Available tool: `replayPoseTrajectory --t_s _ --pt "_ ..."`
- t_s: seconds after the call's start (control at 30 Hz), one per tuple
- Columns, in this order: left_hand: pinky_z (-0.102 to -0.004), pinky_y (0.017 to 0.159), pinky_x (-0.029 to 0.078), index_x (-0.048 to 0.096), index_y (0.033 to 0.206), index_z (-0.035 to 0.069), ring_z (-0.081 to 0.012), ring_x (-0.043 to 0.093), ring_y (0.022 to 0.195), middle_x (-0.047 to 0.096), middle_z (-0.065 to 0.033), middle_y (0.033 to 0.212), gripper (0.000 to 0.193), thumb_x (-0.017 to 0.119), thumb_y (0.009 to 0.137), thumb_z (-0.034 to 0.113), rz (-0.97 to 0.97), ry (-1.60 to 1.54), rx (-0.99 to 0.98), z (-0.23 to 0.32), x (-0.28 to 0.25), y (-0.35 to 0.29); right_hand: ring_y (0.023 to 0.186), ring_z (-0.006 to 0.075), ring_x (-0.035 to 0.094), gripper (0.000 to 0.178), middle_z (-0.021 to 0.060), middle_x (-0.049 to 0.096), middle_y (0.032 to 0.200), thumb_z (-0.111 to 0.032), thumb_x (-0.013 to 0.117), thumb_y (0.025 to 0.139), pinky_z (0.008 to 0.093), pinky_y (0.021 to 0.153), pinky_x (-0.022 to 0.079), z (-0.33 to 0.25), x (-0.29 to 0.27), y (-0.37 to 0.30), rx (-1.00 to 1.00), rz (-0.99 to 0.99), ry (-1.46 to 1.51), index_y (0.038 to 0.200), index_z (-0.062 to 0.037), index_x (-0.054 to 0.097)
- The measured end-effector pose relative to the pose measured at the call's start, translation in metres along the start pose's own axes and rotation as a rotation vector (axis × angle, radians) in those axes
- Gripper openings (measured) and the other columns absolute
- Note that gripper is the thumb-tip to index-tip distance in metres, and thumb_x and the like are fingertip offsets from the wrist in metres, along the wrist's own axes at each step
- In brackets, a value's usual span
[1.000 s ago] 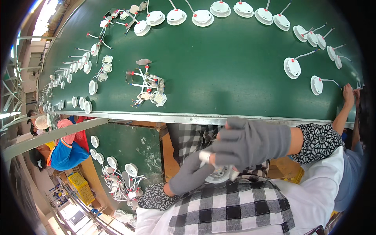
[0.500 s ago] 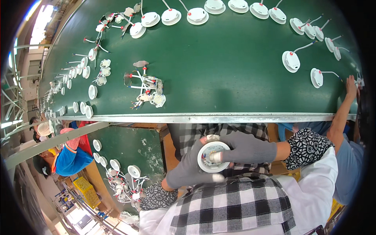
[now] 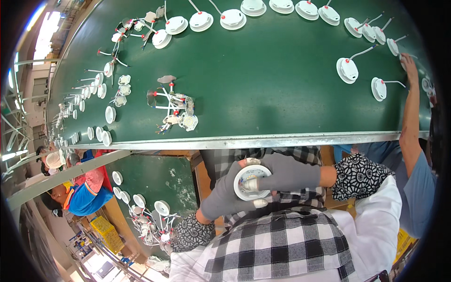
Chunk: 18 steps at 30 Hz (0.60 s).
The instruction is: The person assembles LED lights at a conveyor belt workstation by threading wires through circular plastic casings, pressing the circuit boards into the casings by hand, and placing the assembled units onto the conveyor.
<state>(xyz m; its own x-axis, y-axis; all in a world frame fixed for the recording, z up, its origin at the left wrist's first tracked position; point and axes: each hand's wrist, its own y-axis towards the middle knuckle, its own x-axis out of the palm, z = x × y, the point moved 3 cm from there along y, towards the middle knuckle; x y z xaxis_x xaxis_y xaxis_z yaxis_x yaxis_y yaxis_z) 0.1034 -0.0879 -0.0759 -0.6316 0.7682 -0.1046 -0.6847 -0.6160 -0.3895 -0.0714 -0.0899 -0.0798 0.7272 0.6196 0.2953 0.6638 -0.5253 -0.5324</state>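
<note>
Both gloved hands meet on one white round lamp housing (image 3: 251,182), held low at the lap, just below the metal edge of the green desk (image 3: 263,94). The left hand (image 3: 224,197) cups it from beneath in a close grip, its taped fingertip showing under the rim; the right hand (image 3: 289,172) closes over it from the other side, fingers working at the centre. To do this well, I'd say the left hand should keep the housing steady and face-up while the right presses squarely, not at a slant. Above the housing, on the desk, lies a cluster of wired parts (image 3: 176,113). Further beyond, a row of white lamps (image 3: 233,19) lines the far edge. Right of the housing, another person's arm (image 3: 409,117) reaches onto the desk.
</note>
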Motion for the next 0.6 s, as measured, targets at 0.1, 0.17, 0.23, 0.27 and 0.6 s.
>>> replayPoseTrajectory --t_s 0.1,0.17,0.23,0.27,0.6 --pt "-0.0311 0.095 0.045 0.04 0.133 0.004 -0.0173 0.056 0.113 0.055 -0.0093 0.124 0.088 0.09 0.063 0.024 -0.053 -0.02 -0.009 0.002 -0.01 0.0 0.056 0.0096 0.062 0.044 0.009 0.067 0.074 -0.033 0.059 0.085 0.0239 0.058 0.052 0.003 -0.007 0.006 0.112 -0.131 -0.179 0.112 0.0009 0.065" --pt "-0.0314 0.094 0.046 0.041 0.133 0.005 -0.0174 0.056 0.113 0.055 -0.009 0.123 0.087 0.089 0.062 0.023 -0.09 0.05 -0.013 0.006 -0.012 0.001 0.056 0.0096 0.062 0.043 0.0088 0.068 0.075 -0.032 0.059 0.086 0.0238 0.058 0.052 0.009 -0.004 0.006 0.073 -0.051 -0.132 0.112 0.001 0.065" --pt "-0.0327 0.093 0.047 0.041 0.134 0.005 -0.0188 0.058 0.111 0.057 -0.0094 0.121 0.086 0.088 0.064 0.026 -0.043 0.06 -0.083 0.008 -0.013 0.001 0.055 0.0096 0.062 0.042 0.0086 0.068 0.076 -0.031 0.058 0.086 0.0237 0.057 0.052 0.014 0.001 0.006 0.031 0.029 -0.085 0.112 0.0011 0.065" --pt "-0.0327 0.093 0.047 0.041 0.134 0.005 -0.0188 0.058 0.111 0.057 -0.0094 0.121 0.086 0.088 0.064 0.026 -0.044 0.061 -0.078 0.009 -0.013 0.003 0.056 0.0094 0.062 0.04 0.009 0.068 0.077 -0.029 0.058 0.087 0.0237 0.057 0.052 0.016 0.0 0.006 0.004 0.099 -0.028 0.113 0.0005 0.064" --pt "-0.0353 0.092 0.048 0.037 0.137 0.006 -0.0215 0.06 0.109 0.06 -0.0111 0.118 0.09 0.086 0.066 0.032 0.204 0.258 0.037 0.008 -0.016 -0.008 0.054 0.0064 0.058 0.035 0.0061 0.065 0.079 -0.021 0.057 0.089 0.0224 0.054 0.051 0.01 0.007 -0.003 -0.015 0.226 0.191 0.118 -0.0008 0.061"
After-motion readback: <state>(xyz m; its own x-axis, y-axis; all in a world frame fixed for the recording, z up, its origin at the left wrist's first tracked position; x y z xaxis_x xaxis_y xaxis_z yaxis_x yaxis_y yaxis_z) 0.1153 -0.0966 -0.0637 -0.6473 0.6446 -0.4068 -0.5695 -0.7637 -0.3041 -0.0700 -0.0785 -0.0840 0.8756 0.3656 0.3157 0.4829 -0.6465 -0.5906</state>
